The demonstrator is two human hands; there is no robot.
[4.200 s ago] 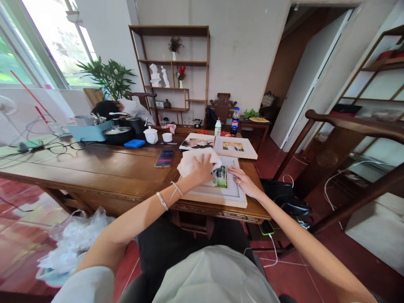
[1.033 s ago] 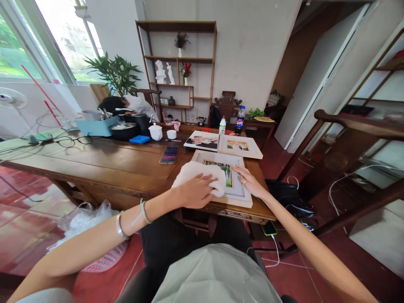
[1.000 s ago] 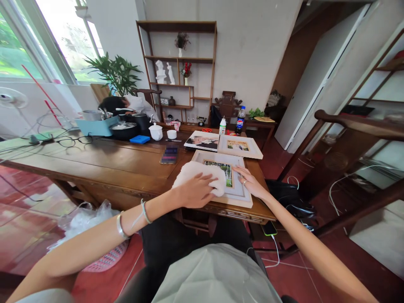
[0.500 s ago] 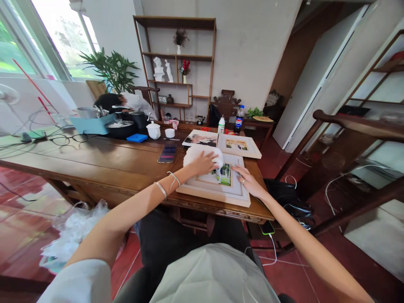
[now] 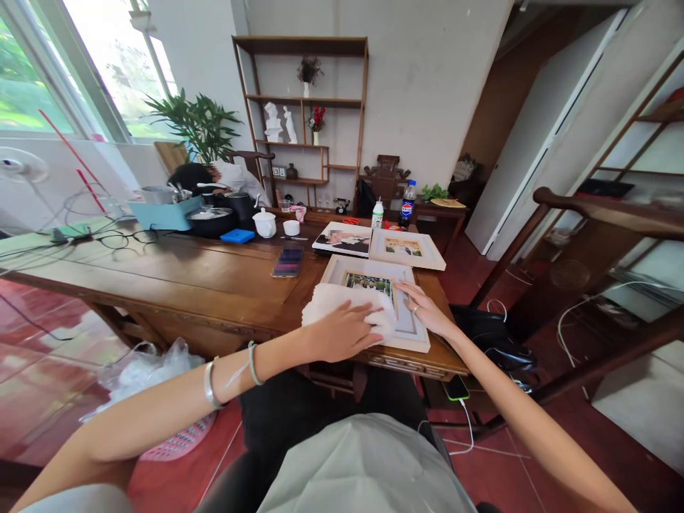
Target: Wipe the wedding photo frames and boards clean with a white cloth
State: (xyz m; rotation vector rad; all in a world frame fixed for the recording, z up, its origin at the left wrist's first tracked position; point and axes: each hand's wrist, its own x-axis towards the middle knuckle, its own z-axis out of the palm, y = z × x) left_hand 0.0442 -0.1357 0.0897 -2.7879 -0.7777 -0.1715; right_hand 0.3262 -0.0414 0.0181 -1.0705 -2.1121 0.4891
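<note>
My left hand [image 5: 342, 333] lies over a white cloth [image 5: 325, 305], its fingers pressing it onto the lower left part of a white picture frame [image 5: 407, 340]. The cloth hides that corner of the frame; inside shows a photo [image 5: 368, 281] of people outdoors. My right hand [image 5: 425, 308] rests with stretched fingers on the frame's right side, a ring on one finger. Behind it lie a second white frame [image 5: 436, 259] with a photo and a photo panel [image 5: 327, 234] of people in dark and white clothes.
On the wooden table [image 5: 235, 285] are a phone [image 5: 287, 261], a white lidded pot [image 5: 264, 223], a blue box [image 5: 238, 236], a blue bin [image 5: 160, 216], a white bottle [image 5: 377, 214] and a cola bottle [image 5: 407, 204]. A person [image 5: 235, 177] leans at the far side. A chair [image 5: 593, 242] stands right.
My left hand has drawn the cloth toward me, from the frame's upper left to its lower edge, uncovering the photo's upper part. My right hand stays on the frame's right side.
</note>
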